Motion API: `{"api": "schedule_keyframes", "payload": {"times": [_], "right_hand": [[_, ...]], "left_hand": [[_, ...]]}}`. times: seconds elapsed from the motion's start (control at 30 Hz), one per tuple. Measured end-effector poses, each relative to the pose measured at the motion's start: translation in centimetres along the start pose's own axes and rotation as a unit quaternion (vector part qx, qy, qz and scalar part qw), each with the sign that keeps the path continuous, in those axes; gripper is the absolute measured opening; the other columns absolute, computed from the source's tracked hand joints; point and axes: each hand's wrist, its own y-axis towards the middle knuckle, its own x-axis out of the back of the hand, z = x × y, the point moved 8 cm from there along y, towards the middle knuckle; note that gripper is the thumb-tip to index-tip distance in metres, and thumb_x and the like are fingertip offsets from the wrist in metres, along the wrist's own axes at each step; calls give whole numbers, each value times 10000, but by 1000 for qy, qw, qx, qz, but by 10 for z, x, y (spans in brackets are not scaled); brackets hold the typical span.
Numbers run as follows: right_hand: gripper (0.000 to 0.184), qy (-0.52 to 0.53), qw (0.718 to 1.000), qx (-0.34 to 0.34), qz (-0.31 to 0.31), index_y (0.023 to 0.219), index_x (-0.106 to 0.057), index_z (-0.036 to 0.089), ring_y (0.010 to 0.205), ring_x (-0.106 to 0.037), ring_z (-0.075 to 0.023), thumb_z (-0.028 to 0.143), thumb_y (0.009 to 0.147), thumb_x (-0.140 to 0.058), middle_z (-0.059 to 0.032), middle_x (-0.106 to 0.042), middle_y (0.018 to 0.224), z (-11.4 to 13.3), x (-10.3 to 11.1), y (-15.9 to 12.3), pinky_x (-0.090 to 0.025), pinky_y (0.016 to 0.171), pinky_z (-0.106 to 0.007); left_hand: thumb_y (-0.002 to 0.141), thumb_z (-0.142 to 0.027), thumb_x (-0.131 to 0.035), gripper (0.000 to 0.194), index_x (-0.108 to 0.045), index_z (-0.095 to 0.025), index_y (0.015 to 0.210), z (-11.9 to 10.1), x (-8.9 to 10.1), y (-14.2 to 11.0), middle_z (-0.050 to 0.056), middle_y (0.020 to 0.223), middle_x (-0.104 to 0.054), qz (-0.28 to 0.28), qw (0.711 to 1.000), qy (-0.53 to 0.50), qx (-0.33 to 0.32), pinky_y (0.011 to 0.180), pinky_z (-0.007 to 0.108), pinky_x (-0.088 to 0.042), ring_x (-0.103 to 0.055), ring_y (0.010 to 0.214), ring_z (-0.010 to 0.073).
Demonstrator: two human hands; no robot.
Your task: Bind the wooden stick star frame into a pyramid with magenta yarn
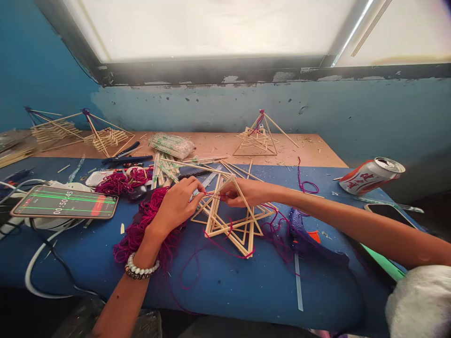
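Observation:
A frame of thin wooden sticks lies partly raised on the blue table cover, bound with magenta thread. My left hand pinches the thread at the frame's upper corner, its wrist wearing a bead bracelet. My right hand pinches the same corner of sticks from the other side. Both hands have their fingers closed. A heap of magenta yarn lies under my left wrist.
A phone with a running timer lies at left over white cables. Finished stick pyramids stand at the back. Loose sticks, a packet of sticks, a purple glue gun, a tipped drink can and another phone surround the work.

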Motion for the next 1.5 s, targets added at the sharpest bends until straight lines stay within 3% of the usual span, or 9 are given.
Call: {"api": "schedule_keyframes", "payload": {"times": [0.37, 0.53, 0.8, 1.07, 1.33, 1.5], "right_hand": [[120, -18, 1000, 13, 22, 759, -471, 173, 590, -331, -71, 57, 788, -469, 59, -419, 643, 0, -2, 0, -282, 586, -240], [49, -37, 999, -10, 4, 858, -501, 171, 615, -373, -86, 186, 896, -475, 34, -459, 702, -5, -3, 0, -293, 577, -237], [277, -56, 998, -9, 26, 798, -417, 183, 582, -310, -76, 342, 1023, -395, 48, -371, 657, 2, -8, 7, -263, 554, -236], [162, -70, 997, 23, 10, 747, -432, 181, 564, -302, -68, 160, 901, -478, 62, -390, 627, -1, -10, 7, -248, 552, -242], [89, -82, 996, 25, 3, 749, -492, 172, 549, -310, -63, 129, 825, -513, 60, -431, 614, 7, -8, 4, -252, 561, -240], [166, -36, 999, -2, 14, 726, -428, 180, 546, -272, -58, 154, 874, -499, 75, -349, 597, 5, -10, 3, -239, 539, -231]], "left_hand": [[980, -275, -512, 145, -621, -196, 926, -3, 5, -1, 40, 996, -652, -29, 1000, 0, 4, 849, 367, -408, -557, 959, 223], [939, -284, -569, 132, -663, -193, 927, -3, 10, 0, 26, 915, -644, -45, 992, -119, 16, 724, 302, -407, -525, 768, 161], [924, -412, -604, 233, -686, -195, 949, -1, -4, 0, -51, 661, -517, 12, 966, -252, 63, 543, 246, -288, -361, 561, 98], [928, -362, -589, 201, -646, -171, 910, -3, -11, 3, -9, 807, -631, 36, 943, -324, 64, 596, 233, -357, -467, 662, 105], [913, -343, -604, 182, -639, -169, 873, -2, -11, 3, 9, 823, -654, 29, 930, -360, 62, 712, 249, -445, -585, 780, 138], [902, -363, -625, 204, -675, -167, 882, -1, -12, 6, 7, 788, -669, 19, 936, -345, 67, 643, 242, -408, -549, 701, 124]]}}
